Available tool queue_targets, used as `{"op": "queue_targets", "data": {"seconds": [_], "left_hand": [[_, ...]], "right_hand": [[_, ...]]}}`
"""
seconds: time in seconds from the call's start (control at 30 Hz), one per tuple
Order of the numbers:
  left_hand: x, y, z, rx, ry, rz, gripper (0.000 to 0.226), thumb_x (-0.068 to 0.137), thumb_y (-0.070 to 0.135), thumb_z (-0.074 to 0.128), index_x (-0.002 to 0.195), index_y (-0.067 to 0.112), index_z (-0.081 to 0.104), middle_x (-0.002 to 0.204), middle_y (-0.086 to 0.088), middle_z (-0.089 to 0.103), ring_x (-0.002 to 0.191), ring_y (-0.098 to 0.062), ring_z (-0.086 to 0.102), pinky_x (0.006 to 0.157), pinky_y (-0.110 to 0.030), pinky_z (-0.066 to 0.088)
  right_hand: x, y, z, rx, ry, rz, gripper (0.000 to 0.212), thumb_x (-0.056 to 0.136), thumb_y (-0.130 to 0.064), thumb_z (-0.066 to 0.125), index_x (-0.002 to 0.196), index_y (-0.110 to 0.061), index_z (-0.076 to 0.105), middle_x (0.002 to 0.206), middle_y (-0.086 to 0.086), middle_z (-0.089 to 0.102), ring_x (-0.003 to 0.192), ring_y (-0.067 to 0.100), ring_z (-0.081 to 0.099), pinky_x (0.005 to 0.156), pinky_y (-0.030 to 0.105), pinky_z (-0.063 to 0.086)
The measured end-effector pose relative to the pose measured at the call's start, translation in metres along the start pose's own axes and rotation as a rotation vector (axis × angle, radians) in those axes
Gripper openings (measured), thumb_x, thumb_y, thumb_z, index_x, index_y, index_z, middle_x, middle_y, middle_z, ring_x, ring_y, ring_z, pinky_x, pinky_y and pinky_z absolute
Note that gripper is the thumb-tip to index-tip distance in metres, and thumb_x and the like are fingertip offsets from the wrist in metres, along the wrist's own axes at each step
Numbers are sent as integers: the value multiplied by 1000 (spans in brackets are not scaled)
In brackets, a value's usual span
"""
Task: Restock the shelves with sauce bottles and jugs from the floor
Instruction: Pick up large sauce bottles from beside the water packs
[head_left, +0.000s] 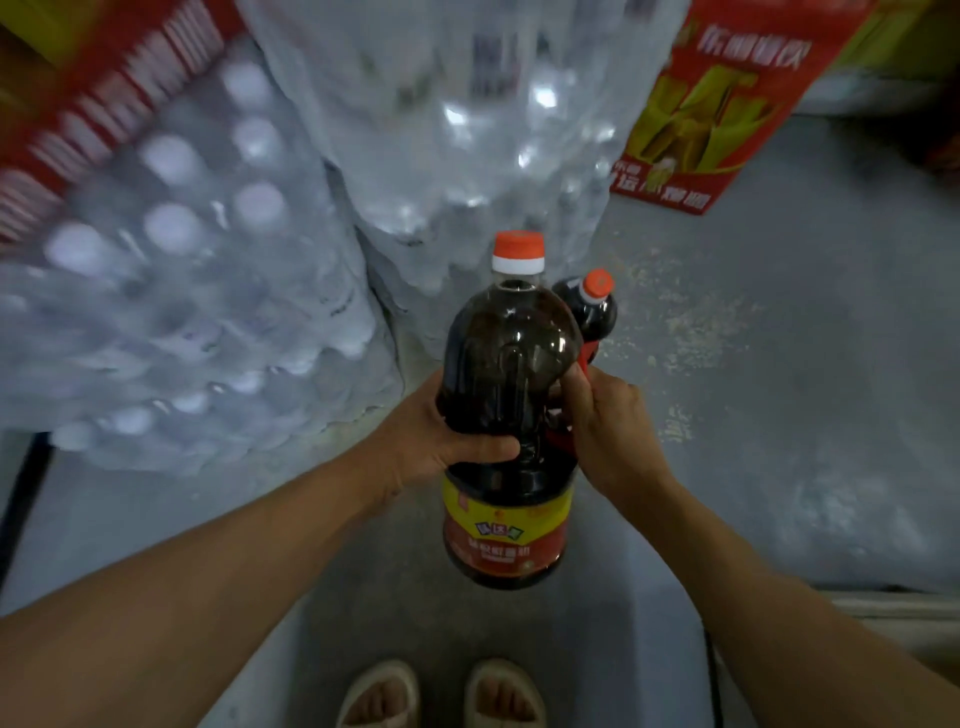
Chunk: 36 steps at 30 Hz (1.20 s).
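A big dark sauce jug (511, 364) with an orange-and-white cap and a yellow-red label hangs in front of me, above the floor. My left hand (441, 436) grips its body from the left, thumb across the front. My right hand (608, 415) grips the jug's red handle on the right side. A second dark jug (597, 306) with an orange cap stands on the floor just behind, partly hidden by the first one.
Shrink-wrapped packs of water bottles (197, 291) are stacked to the left and ahead (467, 130). A red and yellow carton (727, 104) stands at the upper right. Grey concrete floor (779, 338) stretches to the right. My slippered feet (441, 696) show at the bottom.
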<state>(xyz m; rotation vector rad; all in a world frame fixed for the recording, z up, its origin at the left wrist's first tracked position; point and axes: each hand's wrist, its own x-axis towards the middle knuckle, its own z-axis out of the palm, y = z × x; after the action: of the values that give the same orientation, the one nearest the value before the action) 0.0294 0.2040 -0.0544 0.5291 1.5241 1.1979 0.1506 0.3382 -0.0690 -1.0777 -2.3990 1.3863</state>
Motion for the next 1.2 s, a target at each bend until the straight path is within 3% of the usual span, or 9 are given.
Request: {"op": "queue_targets", "data": {"seconds": [0.1, 0.2, 0.3, 0.4, 0.6, 0.7, 0.83, 1.03, 1.2], "left_hand": [[-42, 56, 3, -26, 50, -4, 55, 54, 24, 83, 102, 41, 64, 102, 21, 71, 99, 3, 64, 84, -20, 51], [-84, 119, 3, -42, 101, 15, 49, 51, 29, 85, 91, 50, 68, 101, 22, 70, 97, 5, 64, 82, -18, 52], [-126, 182, 0, -85, 178, 78, 55, 51, 25, 88, 96, 42, 63, 93, 27, 70, 90, 12, 63, 72, -9, 50], [-168, 243, -10, -111, 250, 126, 54, 54, 28, 79, 103, 39, 59, 94, 27, 70, 90, 11, 63, 69, -9, 50], [-246, 346, -47, -157, 441, 233, 69, 48, 27, 92, 108, 35, 59, 105, 16, 70, 98, 2, 65, 80, -19, 53], [-283, 387, -71, -173, 488, 261, 80, 46, 31, 90, 119, 25, 57, 113, 3, 69, 106, -13, 64, 91, -31, 52], [-331, 430, -113, -161, 557, 336, 57, 63, 11, 85, 111, 24, 59, 103, 5, 71, 89, -2, 68, 73, -14, 52], [-403, 477, -198, -125, 642, 365, 83, 42, 31, 93, 117, 23, 58, 110, 2, 70, 98, -12, 66, 83, -28, 53], [-464, 501, -273, -100, 695, 421, 62, 60, 17, 86, 114, 21, 57, 105, 3, 70, 95, -12, 66, 79, -26, 54]], "right_hand": [[-12, -60, -32, -27, -27, -42, 69, 90, -60, 23, 89, -2, 60, 82, 20, 66, 74, 33, 64, 68, 52, 52], [-23, -128, -66, -38, -38, -84, 57, 95, -46, 25, 101, -3, 61, 85, 21, 66, 77, 36, 64, 71, 50, 53], [-30, -202, -97, -41, -77, -111, 46, 100, -34, 28, 103, -1, 60, 81, 19, 66, 76, 37, 64, 74, 51, 53], [-30, -274, -121, -121, -80, -244, 72, 95, -58, 17, 89, -3, 62, 81, 15, 68, 75, 29, 64, 71, 49, 52], [-31, -415, -144, -107, -138, -367, 93, 77, -82, 6, 84, -10, 64, 81, 9, 69, 80, 25, 66, 75, 46, 52], [-29, -481, -143, -117, -150, -447, 91, 78, -82, 6, 82, -10, 63, 80, 10, 69, 80, 27, 66, 76, 48, 52], [-36, -562, -129, -116, -149, -543, 87, 82, -78, 9, 81, -9, 64, 78, 8, 69, 76, 23, 66, 75, 48, 52], [-50, -677, -82, -131, -66, -643, 84, 85, -73, 6, 79, -15, 65, 80, 3, 69, 81, 23, 64, 80, 47, 49], [-66, -766, -30, -70, -40, -711, 79, 89, -67, 12, 75, -9, 62, 72, 8, 67, 73, 24, 63, 74, 47, 50]]}}
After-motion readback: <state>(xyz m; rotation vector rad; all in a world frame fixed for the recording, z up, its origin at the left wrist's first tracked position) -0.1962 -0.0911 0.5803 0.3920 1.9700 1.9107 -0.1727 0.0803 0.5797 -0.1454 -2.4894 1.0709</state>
